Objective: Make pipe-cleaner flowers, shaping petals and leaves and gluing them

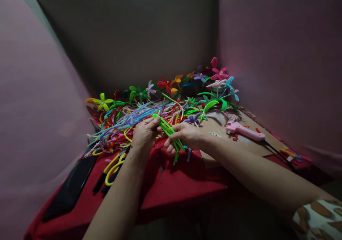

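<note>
Bright green pipe cleaners, folded into a small bundle, are held between my two hands above the front of the table. My left hand pinches the upper left end between thumb and fingers. Around the middle of the bundle, my right hand has its thumb and fingers closed. The lower ends stick out below my right hand. Just behind lies a heap of loose pipe cleaners in many colours. A purple pipe-cleaner flower rests behind my right hand.
A pink glue gun lies on cardboard at the right. Yellow-handled scissors and a black flat object lie at the left on the red cloth. Finished flowers line the back wall.
</note>
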`<state>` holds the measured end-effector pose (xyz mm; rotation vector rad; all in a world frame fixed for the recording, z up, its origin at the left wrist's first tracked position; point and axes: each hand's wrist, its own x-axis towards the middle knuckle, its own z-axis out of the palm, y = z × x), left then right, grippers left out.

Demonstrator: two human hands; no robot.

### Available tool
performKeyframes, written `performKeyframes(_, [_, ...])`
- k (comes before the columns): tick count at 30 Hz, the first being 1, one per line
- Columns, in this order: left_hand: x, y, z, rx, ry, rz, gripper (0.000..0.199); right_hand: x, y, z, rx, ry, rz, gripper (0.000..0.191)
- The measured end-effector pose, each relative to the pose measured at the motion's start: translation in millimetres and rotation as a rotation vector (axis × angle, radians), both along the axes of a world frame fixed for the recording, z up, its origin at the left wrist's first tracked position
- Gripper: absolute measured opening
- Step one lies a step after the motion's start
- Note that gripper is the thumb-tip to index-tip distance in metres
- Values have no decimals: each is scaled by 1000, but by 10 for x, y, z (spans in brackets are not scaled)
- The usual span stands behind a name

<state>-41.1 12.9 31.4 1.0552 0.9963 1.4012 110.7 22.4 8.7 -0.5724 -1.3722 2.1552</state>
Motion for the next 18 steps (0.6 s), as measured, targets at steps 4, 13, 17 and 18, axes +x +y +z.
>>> performKeyframes(4, [-4, 11, -10, -12, -16, -45, 19, -20, -6, -5, 5, 4, -55, 10])
performKeyframes(13, [-46, 27, 22, -48, -161, -67, 16, 3, -43, 37, 153, -86, -100, 21])
performKeyframes(17, [-55, 68, 5, -102, -280, 27, 9, -22, -74, 60, 225, -36, -142, 26])
performKeyframes(18, [-48, 74, -3, -110, -300, 49, 8, -28, -77, 61, 228, -46, -150, 24])
